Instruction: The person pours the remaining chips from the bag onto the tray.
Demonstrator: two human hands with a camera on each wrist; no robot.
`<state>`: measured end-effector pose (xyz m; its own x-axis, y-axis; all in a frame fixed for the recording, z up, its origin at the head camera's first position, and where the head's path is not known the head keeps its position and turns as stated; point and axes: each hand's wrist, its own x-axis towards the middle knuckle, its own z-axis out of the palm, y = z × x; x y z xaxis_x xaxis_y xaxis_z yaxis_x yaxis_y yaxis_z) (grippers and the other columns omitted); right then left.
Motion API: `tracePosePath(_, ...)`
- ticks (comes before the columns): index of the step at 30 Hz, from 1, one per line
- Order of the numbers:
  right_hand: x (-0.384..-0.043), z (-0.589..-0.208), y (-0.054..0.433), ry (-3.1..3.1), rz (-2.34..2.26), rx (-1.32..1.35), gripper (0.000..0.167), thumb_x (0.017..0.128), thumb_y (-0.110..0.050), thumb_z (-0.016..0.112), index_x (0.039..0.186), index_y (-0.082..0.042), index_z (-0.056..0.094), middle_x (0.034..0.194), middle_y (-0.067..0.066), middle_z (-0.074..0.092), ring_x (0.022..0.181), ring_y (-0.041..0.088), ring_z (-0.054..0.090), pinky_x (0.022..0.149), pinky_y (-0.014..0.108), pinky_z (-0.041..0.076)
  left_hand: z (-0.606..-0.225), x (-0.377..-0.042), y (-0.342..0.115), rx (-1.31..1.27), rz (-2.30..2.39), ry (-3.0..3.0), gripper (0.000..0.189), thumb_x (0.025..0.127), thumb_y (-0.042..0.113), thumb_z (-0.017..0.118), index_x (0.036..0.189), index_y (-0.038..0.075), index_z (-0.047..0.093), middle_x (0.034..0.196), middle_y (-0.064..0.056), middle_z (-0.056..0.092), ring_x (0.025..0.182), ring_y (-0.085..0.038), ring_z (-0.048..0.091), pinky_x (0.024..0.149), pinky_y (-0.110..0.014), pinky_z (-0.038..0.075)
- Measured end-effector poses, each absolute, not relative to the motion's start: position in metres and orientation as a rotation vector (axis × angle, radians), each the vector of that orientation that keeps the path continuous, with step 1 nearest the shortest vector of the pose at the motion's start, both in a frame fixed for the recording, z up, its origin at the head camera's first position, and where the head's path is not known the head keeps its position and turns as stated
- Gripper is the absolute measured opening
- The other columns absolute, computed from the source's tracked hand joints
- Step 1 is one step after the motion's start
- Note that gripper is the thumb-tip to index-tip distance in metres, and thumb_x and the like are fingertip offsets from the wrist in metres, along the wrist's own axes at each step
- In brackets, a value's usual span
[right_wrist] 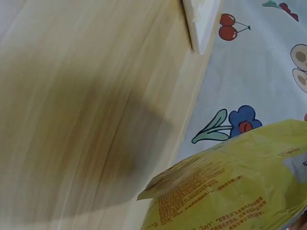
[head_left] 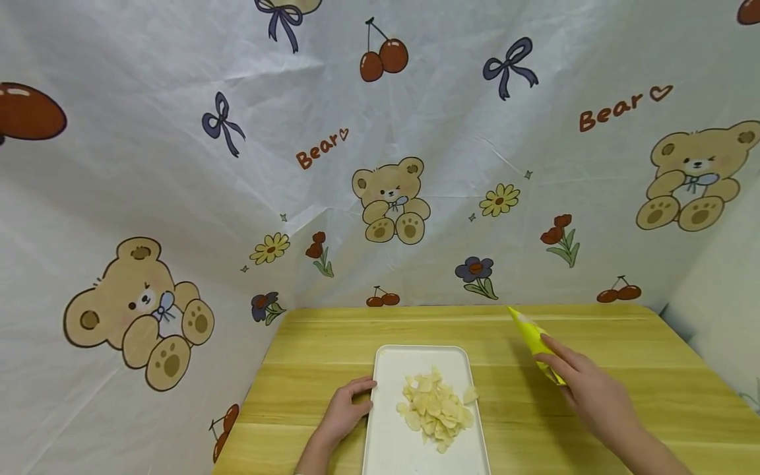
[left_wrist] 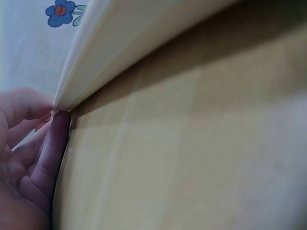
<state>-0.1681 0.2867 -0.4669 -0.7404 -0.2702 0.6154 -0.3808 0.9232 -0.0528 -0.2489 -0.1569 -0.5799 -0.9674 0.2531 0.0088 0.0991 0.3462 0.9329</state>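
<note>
A white rectangular tray (head_left: 394,452) lies on the wooden table with a heap of thin, pale yellow potato chips (head_left: 436,409) in it. One chip (head_left: 471,395) overlaps the right rim. My left hand (head_left: 341,412) holds the tray's left edge; in the left wrist view the fingertips pinch its rim (left_wrist: 86,62). To the right of the tray, my right hand (head_left: 596,399) grips a yellow chip bag (head_left: 530,335) over the table, its pointed end aimed away from me. Printed text covers the bag (right_wrist: 216,196) in the right wrist view, where most of the hand is hidden.
The table (head_left: 320,382) has light wood grain. A white cloth (head_left: 415,132) printed with bears, cherries, bows and flowers hangs behind the table and along its left side. A pale surface (head_left: 712,297) stands past the right edge.
</note>
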Motion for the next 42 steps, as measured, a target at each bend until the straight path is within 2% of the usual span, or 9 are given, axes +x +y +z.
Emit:
tracePosePath(8,-0.168,-0.483,0.287,-2.379,0.095,0.553,0.074,0.048,0.005,0.090,0.114,-0.023,0.071,0.138,0.006,0.061,0.105,0.028,0.067,0.041,0.022,0.039,-0.578,-0.248,-0.158,0.335,1.703,2.469,0.039,0.087,0.004,0.070,0.125,0.005,0.069,0.144,-0.016,0.056,0.142,-0.044,0.039,0.116,-0.063,0.027)
tracePosePath(13,-0.162,-0.493,0.288,-2.456,0.018,0.566,0.061,0.061,0.002,0.085,0.115,-0.024,0.071,0.141,0.003,0.057,0.113,0.023,0.062,0.039,0.019,0.026,-0.578,-0.248,-0.157,0.346,1.695,2.473,0.038,0.087,0.004,0.070,0.125,0.006,0.069,0.144,-0.015,0.057,0.142,-0.043,0.041,0.116,-0.061,0.029)
tracePosePath(18,-0.157,-0.502,0.284,-2.542,-0.003,0.575,0.052,0.070,0.001,0.079,0.114,-0.026,0.070,0.144,0.001,0.054,0.116,0.023,0.060,0.040,0.018,0.026,-0.578,-0.247,-0.157,0.339,1.695,2.476,0.038,0.087,0.003,0.069,0.125,0.005,0.069,0.143,-0.016,0.057,0.141,-0.044,0.041,0.115,-0.062,0.029)
tracePosePath(21,-0.157,-0.509,0.283,-2.539,0.017,0.599,0.051,0.069,-0.001,0.080,0.113,-0.026,0.070,0.143,0.002,0.055,0.115,0.022,0.061,0.040,0.016,0.026,-0.578,-0.247,-0.156,0.335,1.687,2.481,0.038,0.087,0.004,0.069,0.125,0.005,0.069,0.143,-0.016,0.057,0.141,-0.043,0.041,0.115,-0.062,0.028)
tracePosePath(25,-0.158,-0.516,0.282,-2.517,0.041,0.629,0.059,0.061,-0.006,0.087,0.114,-0.025,0.071,0.142,0.002,0.056,0.113,0.021,0.062,0.042,0.015,0.029,-0.578,-0.248,-0.156,0.328,1.688,2.472,0.039,0.088,0.005,0.069,0.126,0.007,0.069,0.145,-0.015,0.056,0.142,-0.043,0.040,0.116,-0.062,0.028)
tracePosePath(28,-0.158,-0.520,0.280,-2.537,0.061,0.632,0.067,0.057,-0.009,0.091,0.118,-0.023,0.070,0.142,0.003,0.056,0.114,0.022,0.061,0.046,0.017,0.037,-0.578,-0.248,-0.155,0.327,1.700,2.463,0.038,0.088,0.004,0.069,0.126,0.006,0.069,0.145,-0.015,0.056,0.143,-0.044,0.039,0.116,-0.063,0.028)
tracePosePath(35,-0.154,-0.526,0.273,-2.693,0.077,0.562,0.061,0.070,-0.016,0.087,0.127,-0.020,0.066,0.144,0.002,0.057,0.118,0.022,0.061,0.055,0.019,0.046,-0.578,-0.248,-0.155,0.319,1.707,2.459,0.039,0.087,0.004,0.069,0.126,0.006,0.068,0.145,-0.015,0.056,0.143,-0.044,0.038,0.116,-0.063,0.027)
tracePosePath(39,-0.153,-0.530,0.268,-2.812,0.053,0.514,0.059,0.078,-0.030,0.083,0.132,-0.020,0.063,0.147,0.002,0.054,0.122,0.021,0.060,0.072,0.028,0.057,-0.578,-0.247,-0.154,0.319,1.703,2.461,0.039,0.087,0.003,0.069,0.127,0.004,0.068,0.145,-0.015,0.056,0.143,-0.044,0.038,0.116,-0.062,0.028)
tracePosePath(42,-0.152,-0.532,0.264,-2.904,0.082,0.489,0.062,0.083,-0.042,0.077,0.137,-0.019,0.060,0.150,0.003,0.052,0.127,0.023,0.058,0.087,0.039,0.058,-0.579,-0.248,-0.154,0.324,1.701,2.465,0.040,0.087,0.003,0.069,0.127,0.004,0.068,0.145,-0.016,0.056,0.143,-0.044,0.038,0.116,-0.062,0.028)
